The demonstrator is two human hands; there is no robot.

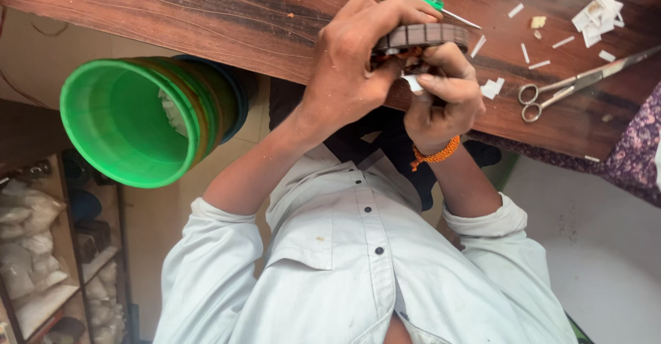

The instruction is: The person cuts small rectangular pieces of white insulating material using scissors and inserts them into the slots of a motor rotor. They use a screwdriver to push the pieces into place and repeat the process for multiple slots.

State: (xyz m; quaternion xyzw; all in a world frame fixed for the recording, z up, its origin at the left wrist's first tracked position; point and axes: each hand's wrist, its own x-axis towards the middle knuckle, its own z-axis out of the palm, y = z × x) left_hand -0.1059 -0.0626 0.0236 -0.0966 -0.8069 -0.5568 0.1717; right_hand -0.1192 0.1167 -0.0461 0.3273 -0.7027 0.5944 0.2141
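1. Head view, looking down the person's own chest: the left hand (351, 61) has its grip clamped on a round grey laminated metal ring with copper-coloured windings inside (421, 37), fingers wrapped over the rim and thumb pressed beneath.
2. The right hand (441, 92) has its grip pinched together on a small white slip of paper-like insulation (413, 82), thumb and forefinger touching it just under the ring.
3. That ring is held in the air just above the near edge of the dark reddish-brown wooden surface (206, 13), between the two hands.
4. Counted: one ring, one pair of steel scissors (578, 86) lying open on the surface to the right, one green-handled screwdriver (427, 3) lying behind the ring, and more than a dozen white cut strips (597, 15) scattered about, too many and too small to count exactly.
5. One green plastic bucket (131, 120) stands below the surface's edge to the left, well apart from the hands.
6. Both forearms rise from rolled pale shirt sleeves and converge at the ring; an orange thread band (435, 154) circles the right wrist, which is bent inward.
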